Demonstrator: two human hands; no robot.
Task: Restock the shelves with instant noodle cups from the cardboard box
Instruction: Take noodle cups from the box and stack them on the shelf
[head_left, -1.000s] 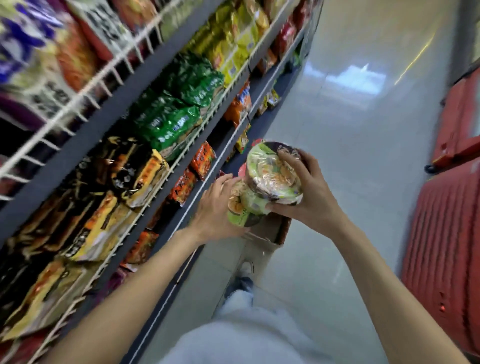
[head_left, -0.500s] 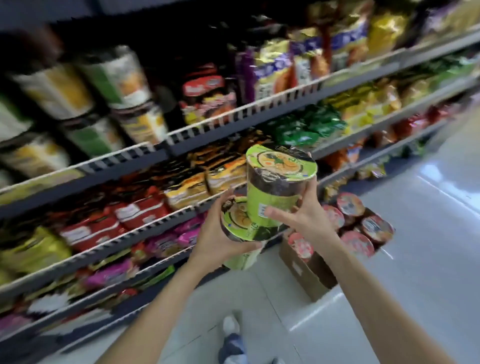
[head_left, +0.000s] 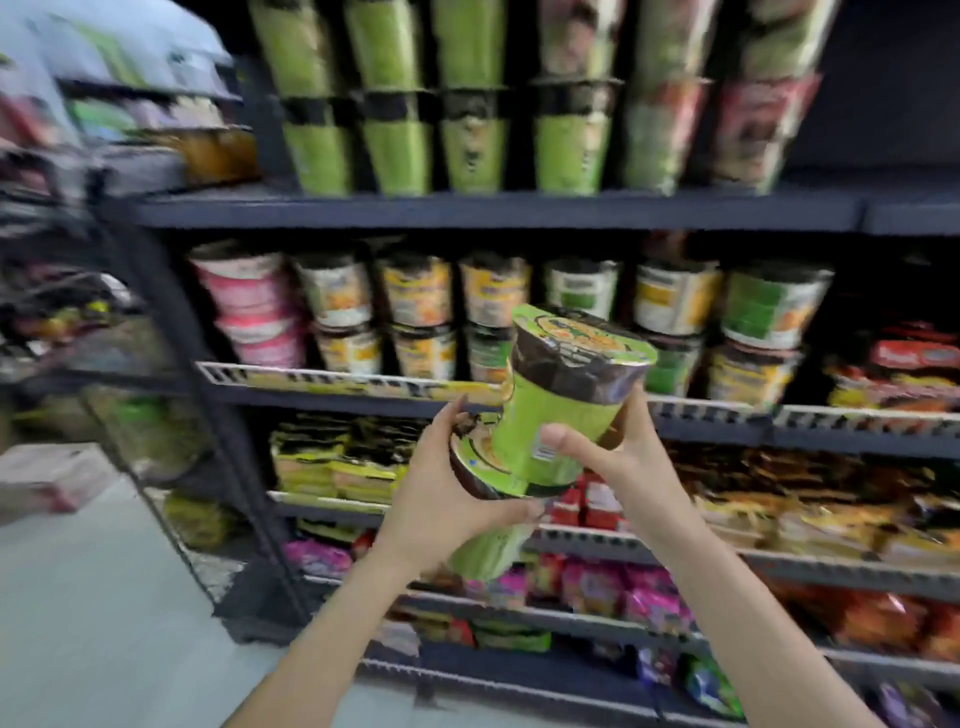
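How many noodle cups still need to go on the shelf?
I can't count what's left; the box isn't in view. Done: the cup shelf already holds rows of cups. In hand: the right hand holds a green cup, the left hand another cup. Neither is shelved yet.

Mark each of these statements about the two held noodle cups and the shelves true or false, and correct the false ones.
1. Each hand holds a green noodle cup. True: the left hand holds the lower cup, the right hand the upper cup.
2. The upper cup is already standing on a shelf. False: it is in the air, in front of the shelf rail.
3. The top shelf carries tall green cups. True.
4. The cardboard box is between the hands. False: no box shows here.
5. The pink stacked cups stand at the right end of the row. False: at the left end.
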